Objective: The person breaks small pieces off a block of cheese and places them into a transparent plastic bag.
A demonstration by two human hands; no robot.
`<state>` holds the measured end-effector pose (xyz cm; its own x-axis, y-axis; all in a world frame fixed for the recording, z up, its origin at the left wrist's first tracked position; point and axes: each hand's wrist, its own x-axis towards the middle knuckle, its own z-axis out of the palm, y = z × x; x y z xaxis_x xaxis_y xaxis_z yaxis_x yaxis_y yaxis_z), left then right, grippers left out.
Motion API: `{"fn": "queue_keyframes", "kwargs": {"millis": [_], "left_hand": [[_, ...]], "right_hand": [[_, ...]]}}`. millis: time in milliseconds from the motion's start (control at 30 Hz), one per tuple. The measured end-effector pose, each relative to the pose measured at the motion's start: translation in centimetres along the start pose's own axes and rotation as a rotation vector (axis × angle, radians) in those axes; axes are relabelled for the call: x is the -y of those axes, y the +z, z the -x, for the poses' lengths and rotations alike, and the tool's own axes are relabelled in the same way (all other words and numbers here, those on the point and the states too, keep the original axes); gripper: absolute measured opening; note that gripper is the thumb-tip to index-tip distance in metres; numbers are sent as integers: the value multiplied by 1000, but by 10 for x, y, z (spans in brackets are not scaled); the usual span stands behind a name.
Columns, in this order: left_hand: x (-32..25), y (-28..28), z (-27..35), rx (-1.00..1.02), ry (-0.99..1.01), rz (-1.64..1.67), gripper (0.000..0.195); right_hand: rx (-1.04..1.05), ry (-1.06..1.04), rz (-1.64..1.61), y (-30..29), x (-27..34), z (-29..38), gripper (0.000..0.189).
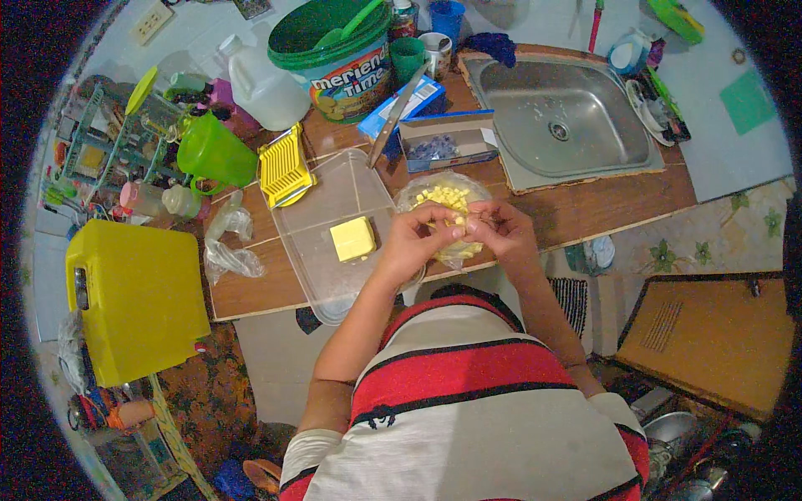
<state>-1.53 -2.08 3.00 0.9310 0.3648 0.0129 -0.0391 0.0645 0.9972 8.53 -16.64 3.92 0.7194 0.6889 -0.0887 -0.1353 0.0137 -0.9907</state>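
Note:
My left hand (423, 237) and my right hand (501, 228) meet over a clear plastic bag or dish (410, 188) of small pale-yellow cubes (443, 195). Fingertips of both hands pinch together at a small yellow piece; which hand holds it is hard to tell. To the left, a block of butter or cheese (352, 239) sits on a translucent plastic tray or lid (313, 266). A yellow slicer with parallel wires (287, 168) rests at the tray's upper left corner. A long knife (398, 116) leans across a blue box beyond the tray.
An open carton (448, 147) stands behind the cubes, beside a steel sink (564, 119). A large green-rimmed bucket (338, 62), a white jug (263, 84) and a green pitcher (216, 150) stand behind. Crumpled plastic (233, 241) and a yellow jerrycan (141, 300) are at left.

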Motion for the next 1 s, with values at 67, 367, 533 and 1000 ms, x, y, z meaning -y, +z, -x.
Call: {"fn": "queue_keyframes", "kwargs": {"millis": [67, 367, 533, 1000], "left_hand": [[2, 2, 1, -18, 13, 21, 20], [-3, 4, 4, -62, -16, 84, 15], [-8, 3, 7, -28, -5, -18, 13], [-7, 4, 9, -4, -122, 188, 12]], "right_hand": [[-22, 41, -80, 3, 3, 1, 20], [-17, 17, -89, 8, 5, 3, 14], [6, -68, 75, 8, 16, 5, 12], [-10, -9, 50, 7, 14, 3, 13]]}}
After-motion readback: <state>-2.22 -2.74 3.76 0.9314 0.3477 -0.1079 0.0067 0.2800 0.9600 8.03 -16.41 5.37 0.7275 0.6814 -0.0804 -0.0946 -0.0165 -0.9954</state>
